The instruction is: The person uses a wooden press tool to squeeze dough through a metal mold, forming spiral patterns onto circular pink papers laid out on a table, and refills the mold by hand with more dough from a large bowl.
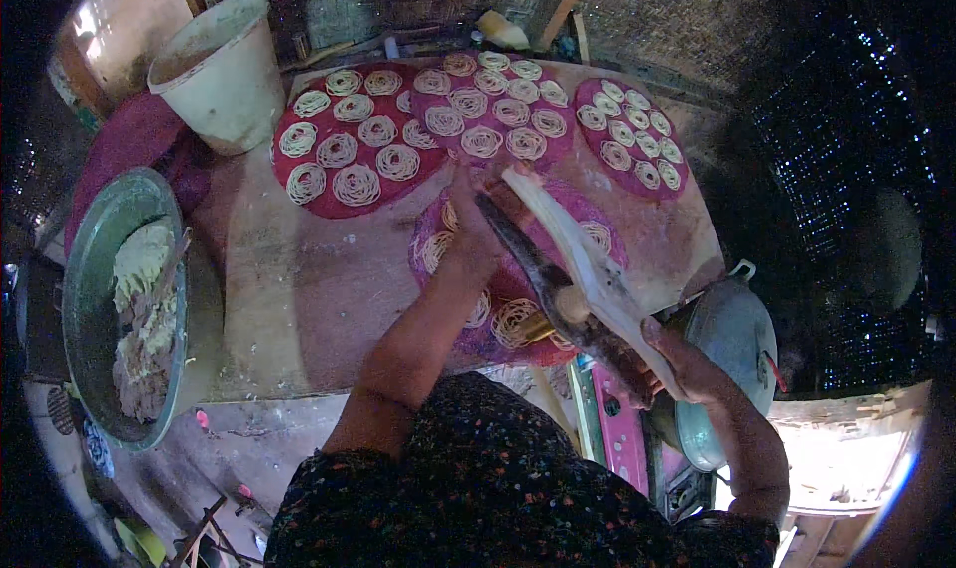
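Note:
My two hands hold a long wooden hand press [594,269] slantwise over the near round pink mesh mat [448,344]. It has one pale arm, one dark arm and a yellowish cylinder between them. My left hand [476,215] is closed on its far end, fingers partly hidden. Around the near end, my right hand [682,361] grips both arms. Coiled dough nests lie on the mat, one nest [515,322] right by the cylinder; the press and my left forearm cover part of the mat.
Three more mats with dough nests, one red [334,208], lie at the table's [299,299] far side. Leftward are a white bucket [224,80] and a green basin [75,309] of pale and brownish dough. A large lidded metal pot [732,339] stands right, beside the table edge.

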A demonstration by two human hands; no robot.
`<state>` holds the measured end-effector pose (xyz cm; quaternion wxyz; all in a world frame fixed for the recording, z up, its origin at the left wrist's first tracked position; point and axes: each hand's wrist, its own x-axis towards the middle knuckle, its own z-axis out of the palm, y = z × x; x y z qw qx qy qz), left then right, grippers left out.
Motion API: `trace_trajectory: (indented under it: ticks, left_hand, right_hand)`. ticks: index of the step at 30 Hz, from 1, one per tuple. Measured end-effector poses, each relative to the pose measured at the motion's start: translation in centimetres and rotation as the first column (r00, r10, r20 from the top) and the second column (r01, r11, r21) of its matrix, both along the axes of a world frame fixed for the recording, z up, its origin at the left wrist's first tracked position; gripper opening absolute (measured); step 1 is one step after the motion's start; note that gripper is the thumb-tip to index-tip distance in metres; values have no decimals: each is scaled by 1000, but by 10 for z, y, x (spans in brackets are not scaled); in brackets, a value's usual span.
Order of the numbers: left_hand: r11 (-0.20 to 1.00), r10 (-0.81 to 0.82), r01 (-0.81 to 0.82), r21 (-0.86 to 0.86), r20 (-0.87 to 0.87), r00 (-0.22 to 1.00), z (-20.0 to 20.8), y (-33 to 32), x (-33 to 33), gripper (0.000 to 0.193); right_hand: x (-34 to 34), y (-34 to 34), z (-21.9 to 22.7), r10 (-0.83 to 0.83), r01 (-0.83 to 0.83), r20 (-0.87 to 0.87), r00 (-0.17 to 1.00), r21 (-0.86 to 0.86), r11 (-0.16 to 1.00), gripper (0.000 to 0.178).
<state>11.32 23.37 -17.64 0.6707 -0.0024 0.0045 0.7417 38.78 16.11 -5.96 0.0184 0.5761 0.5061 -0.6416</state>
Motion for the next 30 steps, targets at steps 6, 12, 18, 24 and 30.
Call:
trace_trajectory:
  ticks: [6, 12, 18, 24, 30]
  left_hand:
    - [966, -77, 64, 252, 42, 996, -28, 23, -10, 65]
    - [986, 51, -45, 158, -33, 998, -38, 19, -28, 52]
    - [959, -63, 107, 263, -171, 983, -12, 11, -48, 53]
    - [972, -27, 37, 233, -48, 998, 11, 28, -49, 70]
    - [987, 71, -68, 144, -16, 997, 0, 37, -46, 69]
  right_hand:
    - [-19, 16, -8, 47, -46, -4, 999, 96, 994, 64]
    - [-25, 18, -51, 126, -117, -112, 986, 83, 990, 62]
    - [-42, 18, -22, -5, -25, -239, 971, -122, 992, 60]
    - [-31, 51, -4, -34, -14, -236, 971, -197, 980, 61]
    - [-35, 66, -5, 102, -103, -59, 993, -22, 994, 67]
